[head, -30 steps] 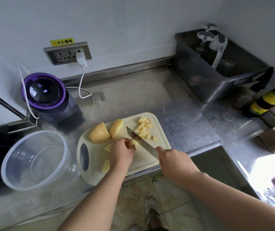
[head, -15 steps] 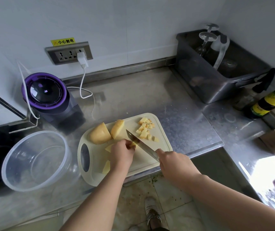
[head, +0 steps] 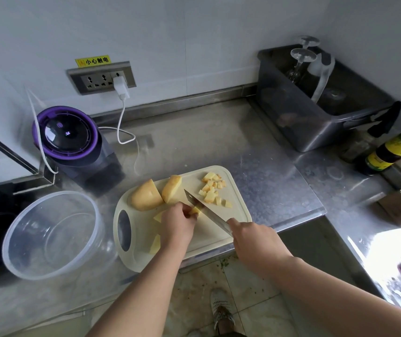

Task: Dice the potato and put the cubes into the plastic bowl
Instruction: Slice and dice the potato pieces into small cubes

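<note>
A pale cutting board (head: 235, 210) lies on the steel counter. Two large potato chunks (head: 146, 197) sit at its far left, and several small cubes (head: 212, 189) are heaped at its far right. My left hand (head: 176, 224) curls over a potato strip (head: 195, 210) and holds it down; more strips (head: 155, 244) show beside my wrist. My right hand (head: 252, 235) grips the handle of a knife (head: 204, 209), whose blade rests against the strip by my left fingertips. The clear plastic bowl (head: 48, 235) stands left of the board with nothing in it.
A purple-lidded appliance (head: 67, 138) stands behind the bowl, its white cable (head: 124, 122) plugged into the wall socket. A dark bin (head: 316, 113) with glassware sits at the back right, bottles (head: 393, 149) beside it. The counter edge runs just under the board.
The knife blade has shifted slightly along the strip under my left fingers; both hands stay in the same place on the board.
</note>
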### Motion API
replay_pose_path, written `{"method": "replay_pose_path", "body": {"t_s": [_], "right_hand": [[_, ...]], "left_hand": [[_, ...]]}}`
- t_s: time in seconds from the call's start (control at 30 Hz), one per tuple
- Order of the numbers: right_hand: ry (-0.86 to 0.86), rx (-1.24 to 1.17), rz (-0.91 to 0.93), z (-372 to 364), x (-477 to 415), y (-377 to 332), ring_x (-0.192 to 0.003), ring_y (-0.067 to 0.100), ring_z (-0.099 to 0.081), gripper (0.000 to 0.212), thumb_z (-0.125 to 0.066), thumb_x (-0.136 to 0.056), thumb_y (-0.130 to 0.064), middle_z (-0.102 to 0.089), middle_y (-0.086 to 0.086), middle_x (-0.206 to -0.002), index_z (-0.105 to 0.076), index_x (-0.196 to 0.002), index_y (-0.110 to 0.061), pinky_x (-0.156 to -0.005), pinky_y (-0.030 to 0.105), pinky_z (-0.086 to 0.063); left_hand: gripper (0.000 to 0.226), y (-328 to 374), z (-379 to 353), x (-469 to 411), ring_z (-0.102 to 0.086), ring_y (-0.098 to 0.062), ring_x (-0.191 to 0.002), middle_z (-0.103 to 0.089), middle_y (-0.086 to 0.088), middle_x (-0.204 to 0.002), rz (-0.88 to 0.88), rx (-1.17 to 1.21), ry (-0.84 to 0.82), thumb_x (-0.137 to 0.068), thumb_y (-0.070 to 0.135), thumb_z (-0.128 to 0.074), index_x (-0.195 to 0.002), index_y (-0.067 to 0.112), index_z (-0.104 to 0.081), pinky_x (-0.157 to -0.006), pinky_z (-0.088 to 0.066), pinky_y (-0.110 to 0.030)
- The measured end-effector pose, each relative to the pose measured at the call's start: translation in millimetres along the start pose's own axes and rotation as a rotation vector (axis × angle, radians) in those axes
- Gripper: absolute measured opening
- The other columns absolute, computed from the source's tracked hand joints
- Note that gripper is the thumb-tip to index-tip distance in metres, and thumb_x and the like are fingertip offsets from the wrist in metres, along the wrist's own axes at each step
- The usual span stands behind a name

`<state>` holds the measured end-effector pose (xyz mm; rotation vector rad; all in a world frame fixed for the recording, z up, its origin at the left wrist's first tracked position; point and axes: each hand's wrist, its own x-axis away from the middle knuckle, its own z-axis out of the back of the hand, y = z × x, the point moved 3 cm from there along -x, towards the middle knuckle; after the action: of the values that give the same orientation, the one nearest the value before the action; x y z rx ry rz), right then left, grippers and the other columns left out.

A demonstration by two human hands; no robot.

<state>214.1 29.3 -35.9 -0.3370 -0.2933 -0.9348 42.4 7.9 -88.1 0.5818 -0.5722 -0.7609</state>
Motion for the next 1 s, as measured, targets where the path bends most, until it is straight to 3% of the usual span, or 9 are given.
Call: {"method": "replay_pose_path", "body": {"t_s": [0.23, 0.33, 0.57, 0.67, 1.0], "right_hand": [[-0.031, 0.021, 0.007, -2.1, -1.3, -1.7, -0.051, 0.016, -0.036, 0.039, -0.037, -0.085, 0.009, -0.047, 0.001, -0.072, -0.041, -0.116, -0.013, -0.045, 0.027, -0.027], [-0.063, 0.021, 0.008, -8.3, -2.3, -0.5, -0.054, 0.017, -0.041, 0.042, -0.038, -0.084, 0.01, -0.045, -0.001, -0.072, -0.041, -0.118, -0.014, -0.048, 0.028, -0.033], [-0.03, -0.081, -0.059, 3.9, -3.3, 3.7, -0.067, 0.023, -0.056, 0.017, -0.038, -0.095, -0.002, -0.051, 0.0, -0.074, -0.039, -0.102, -0.017, -0.054, 0.03, -0.04], [-0.004, -0.075, -0.037, 6.4, 1.2, 0.5, -0.067, 0.024, -0.059, 0.02, -0.038, -0.096, -0.004, -0.056, 0.002, -0.078, -0.041, -0.11, -0.018, -0.058, 0.033, -0.045], [-0.014, -0.013, 0.012, 0.7, 4.4, -2.9, -0.053, 0.018, -0.042, 0.028, -0.039, -0.092, 0.0, -0.049, 0.0, -0.072, -0.041, -0.115, -0.016, -0.045, 0.026, -0.03]], "left_hand": [[0.014, -1.0, -2.4, -2.0, -0.064, -0.022, -0.094, -0.071, -0.002, -0.095, -0.009, -0.022, 0.004, -0.086, 0.023, -0.069, -0.096, 0.013, -0.07, -0.077, -0.049, -0.031], [0.007, -1.6, -3.6, -3.0, -0.065, -0.022, -0.089, -0.07, -0.001, -0.091, -0.004, -0.015, 0.005, -0.086, 0.015, -0.067, -0.093, 0.014, -0.069, -0.076, -0.052, -0.033], [0.018, -1.7, -1.5, -2.3, -0.064, -0.018, -0.091, -0.07, 0.001, -0.095, -0.025, 0.036, -0.012, -0.086, 0.025, -0.07, -0.099, 0.012, -0.069, -0.076, -0.049, -0.028], [0.021, -4.1, -0.8, -1.2, -0.065, -0.017, -0.094, -0.07, 0.0, -0.1, -0.012, 0.073, -0.017, -0.085, 0.022, -0.071, -0.104, 0.011, -0.069, -0.08, -0.047, -0.025], [0.015, -6.9, 1.5, 0.0, -0.065, -0.02, -0.093, -0.071, -0.003, -0.097, -0.011, 0.077, 0.009, -0.085, 0.015, -0.071, -0.098, 0.009, -0.069, -0.08, -0.046, -0.025]]}}
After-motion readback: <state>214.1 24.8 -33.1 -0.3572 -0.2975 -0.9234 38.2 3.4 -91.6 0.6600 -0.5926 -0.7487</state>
